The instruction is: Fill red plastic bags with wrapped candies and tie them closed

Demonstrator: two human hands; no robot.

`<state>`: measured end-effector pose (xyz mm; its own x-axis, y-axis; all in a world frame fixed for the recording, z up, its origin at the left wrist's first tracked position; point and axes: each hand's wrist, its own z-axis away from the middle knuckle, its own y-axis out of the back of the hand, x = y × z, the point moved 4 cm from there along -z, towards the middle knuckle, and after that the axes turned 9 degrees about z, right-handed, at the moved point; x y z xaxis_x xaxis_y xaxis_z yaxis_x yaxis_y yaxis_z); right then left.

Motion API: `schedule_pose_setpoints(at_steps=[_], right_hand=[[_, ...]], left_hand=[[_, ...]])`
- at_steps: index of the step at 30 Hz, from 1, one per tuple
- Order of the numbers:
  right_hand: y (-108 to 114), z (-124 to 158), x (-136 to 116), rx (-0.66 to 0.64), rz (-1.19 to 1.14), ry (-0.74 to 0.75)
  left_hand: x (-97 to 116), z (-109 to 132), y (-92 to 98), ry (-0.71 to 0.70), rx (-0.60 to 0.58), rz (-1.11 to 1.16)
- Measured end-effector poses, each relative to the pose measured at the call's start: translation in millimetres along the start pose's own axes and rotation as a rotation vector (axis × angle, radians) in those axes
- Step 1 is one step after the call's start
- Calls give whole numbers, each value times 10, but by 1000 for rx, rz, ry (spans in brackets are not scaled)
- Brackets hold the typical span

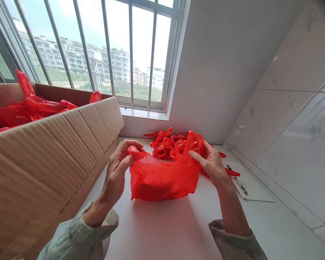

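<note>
A red plastic bag (pixel 164 178) is stretched between my two hands just above the white table (pixel 162 231). My left hand (pixel 121 162) pinches the bag's upper left corner between thumb and fingers. On the other side, my right hand (pixel 207 160) grips the upper right part, near a handle loop that stands up. The bag's top edge sags in the middle, and its lower part looks darker; whether anything lies inside cannot be made out. Behind it sits a heap of crumpled, knotted red plastic bags (pixel 169 144), partly hidden by the bag and my right hand.
A large open cardboard box (pixel 70 144) holding red plastic bags (pixel 40 106) stands at the left. To the right lie a paper pad (pixel 256 186) and a pen (pixel 243 188). A barred window (pixel 119 61) is behind; a tiled wall (pixel 287 144) bounds the right side.
</note>
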<state>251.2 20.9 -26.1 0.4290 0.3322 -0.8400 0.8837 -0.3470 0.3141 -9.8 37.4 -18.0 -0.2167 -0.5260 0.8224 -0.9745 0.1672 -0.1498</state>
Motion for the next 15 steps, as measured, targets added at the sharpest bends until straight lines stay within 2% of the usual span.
schedule_pose_setpoints(at_steps=[4, 8, 13, 15], right_hand=[[47, 43, -69, 3, -13, 1], [109, 59, -78, -5, -79, -38], [285, 36, -6, 96, -1, -96], [355, 30, 32, 94, 11, -126]], left_hand=[[208, 118, -118, -107, -315, -319], [317, 255, -304, -43, -620, -513], [388, 384, -436, 3, -867, -577], [381, 412, -407, 24, -906, -602]])
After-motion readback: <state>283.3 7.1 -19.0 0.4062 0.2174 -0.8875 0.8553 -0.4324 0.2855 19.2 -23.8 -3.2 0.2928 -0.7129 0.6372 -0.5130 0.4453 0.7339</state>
